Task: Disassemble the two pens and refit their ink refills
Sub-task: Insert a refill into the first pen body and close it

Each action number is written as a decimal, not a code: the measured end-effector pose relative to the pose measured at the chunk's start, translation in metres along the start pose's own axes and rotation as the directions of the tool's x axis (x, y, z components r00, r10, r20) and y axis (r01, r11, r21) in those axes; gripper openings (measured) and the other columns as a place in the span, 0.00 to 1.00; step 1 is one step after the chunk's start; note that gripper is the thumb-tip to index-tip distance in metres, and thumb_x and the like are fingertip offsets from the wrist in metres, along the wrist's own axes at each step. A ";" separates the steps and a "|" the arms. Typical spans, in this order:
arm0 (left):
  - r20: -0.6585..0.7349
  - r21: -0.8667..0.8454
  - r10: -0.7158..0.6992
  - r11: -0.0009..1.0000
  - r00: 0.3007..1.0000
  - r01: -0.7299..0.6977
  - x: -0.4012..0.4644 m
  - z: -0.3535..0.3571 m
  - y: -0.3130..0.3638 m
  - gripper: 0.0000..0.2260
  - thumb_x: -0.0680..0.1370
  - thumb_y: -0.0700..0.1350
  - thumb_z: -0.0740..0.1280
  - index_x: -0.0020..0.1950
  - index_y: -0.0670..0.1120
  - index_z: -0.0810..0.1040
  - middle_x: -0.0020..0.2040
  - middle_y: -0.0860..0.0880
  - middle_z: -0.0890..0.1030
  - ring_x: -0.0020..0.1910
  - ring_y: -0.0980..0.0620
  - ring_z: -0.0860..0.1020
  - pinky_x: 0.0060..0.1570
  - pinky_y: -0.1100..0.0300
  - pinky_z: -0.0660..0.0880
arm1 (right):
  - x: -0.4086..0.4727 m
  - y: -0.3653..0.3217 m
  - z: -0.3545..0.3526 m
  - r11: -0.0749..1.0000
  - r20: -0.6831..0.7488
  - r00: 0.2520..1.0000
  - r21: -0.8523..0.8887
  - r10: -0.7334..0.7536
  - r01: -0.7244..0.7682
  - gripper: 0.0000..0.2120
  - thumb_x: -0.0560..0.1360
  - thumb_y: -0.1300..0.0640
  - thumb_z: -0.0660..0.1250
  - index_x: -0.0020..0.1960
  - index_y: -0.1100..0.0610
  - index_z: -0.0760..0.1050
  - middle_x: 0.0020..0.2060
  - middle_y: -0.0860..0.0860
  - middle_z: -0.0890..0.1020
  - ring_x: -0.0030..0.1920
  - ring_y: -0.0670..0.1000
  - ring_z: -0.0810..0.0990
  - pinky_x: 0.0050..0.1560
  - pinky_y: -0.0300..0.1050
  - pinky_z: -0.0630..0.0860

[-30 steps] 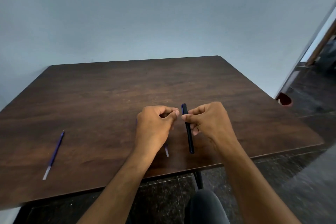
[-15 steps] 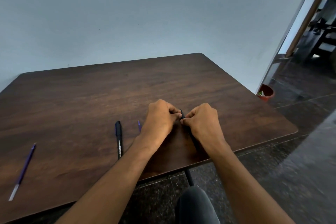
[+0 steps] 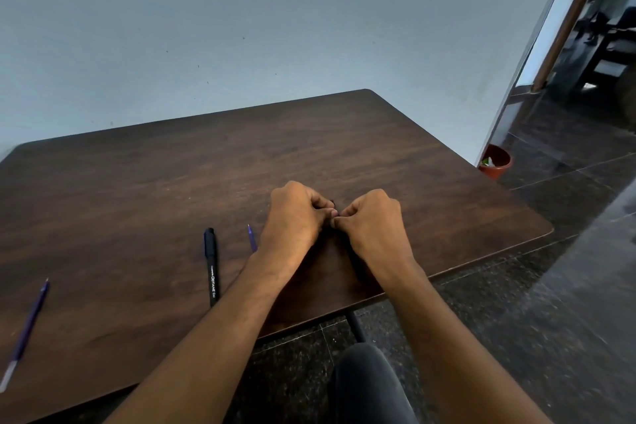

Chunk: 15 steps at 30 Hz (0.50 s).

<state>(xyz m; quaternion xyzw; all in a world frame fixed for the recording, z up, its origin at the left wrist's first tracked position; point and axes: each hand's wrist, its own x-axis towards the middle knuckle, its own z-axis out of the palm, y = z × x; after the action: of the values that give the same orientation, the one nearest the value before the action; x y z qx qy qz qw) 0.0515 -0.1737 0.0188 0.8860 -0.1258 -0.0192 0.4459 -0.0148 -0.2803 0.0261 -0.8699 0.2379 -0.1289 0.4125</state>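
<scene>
Near edge, far left: loose blue refill (image 3: 25, 330) lying on table (image 3: 137, 182), untouched. Black pen (image 3: 210, 267) lying alone left of left forearm; second refill (image 3: 252, 237) tip showing just beyond left wrist. Left hand (image 3: 292, 217) and right hand (image 3: 373, 222) meet knuckle to knuckle, fingers curled, pinching dark pen part (image 3: 332, 200) between them. 1.0 s ago this pen stood clear in right-hand pinch; now hidden by both hands. Judgement: twisting or pulling second pen apart. Red pot (image 3: 495, 160) on floor beyond.
</scene>
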 end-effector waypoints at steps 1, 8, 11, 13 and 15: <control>0.000 -0.011 0.004 1.000 1.000 -0.004 -0.001 -0.001 0.000 0.01 0.73 0.42 0.77 0.42 0.48 0.86 0.32 0.55 0.82 0.23 0.66 0.76 0.27 0.73 0.70 | 0.000 -0.001 -0.001 1.000 -0.002 1.000 0.001 0.002 -0.002 0.12 0.73 0.53 0.78 0.36 0.61 0.85 0.32 0.53 0.84 0.34 0.51 0.84 0.37 0.50 0.84; -0.107 0.047 0.048 0.998 0.993 -0.043 -0.018 -0.032 -0.005 0.02 0.72 0.49 0.77 0.42 0.53 0.86 0.37 0.57 0.84 0.37 0.63 0.80 0.37 0.67 0.74 | -0.006 -0.009 0.000 0.997 -0.061 0.995 0.021 -0.076 0.077 0.06 0.73 0.55 0.78 0.38 0.55 0.84 0.36 0.50 0.85 0.39 0.48 0.84 0.41 0.48 0.84; -0.252 0.032 0.002 0.999 0.968 0.006 -0.027 -0.061 -0.020 0.03 0.71 0.50 0.77 0.40 0.53 0.87 0.34 0.58 0.84 0.34 0.64 0.81 0.32 0.68 0.71 | -0.011 -0.023 0.011 0.990 -0.070 0.987 0.011 -0.142 0.143 0.09 0.73 0.56 0.77 0.35 0.52 0.82 0.32 0.46 0.83 0.35 0.44 0.83 0.35 0.41 0.81; -0.342 -0.016 -0.031 0.999 0.939 0.027 -0.037 -0.084 -0.034 0.03 0.71 0.50 0.77 0.41 0.52 0.88 0.32 0.56 0.85 0.32 0.62 0.81 0.33 0.66 0.76 | -0.015 -0.035 0.021 0.984 -0.023 0.984 0.018 -0.179 0.179 0.12 0.73 0.56 0.77 0.32 0.50 0.81 0.30 0.44 0.83 0.31 0.41 0.82 0.31 0.38 0.81; -0.433 -0.091 -0.062 0.996 0.899 0.025 -0.050 -0.105 -0.050 0.03 0.72 0.49 0.77 0.43 0.51 0.88 0.33 0.54 0.85 0.33 0.58 0.82 0.40 0.59 0.82 | -0.021 -0.047 0.034 0.981 0.040 0.980 0.022 -0.194 0.193 0.13 0.73 0.55 0.77 0.31 0.52 0.81 0.29 0.45 0.84 0.29 0.42 0.82 0.31 0.41 0.82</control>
<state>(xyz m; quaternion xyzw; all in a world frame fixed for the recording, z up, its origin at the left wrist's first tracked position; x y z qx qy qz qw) 0.0294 -0.0504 0.0382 0.8512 -0.0021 0.1640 0.4985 -0.0037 -0.2215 0.0415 -0.8876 0.1423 -0.1525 0.4107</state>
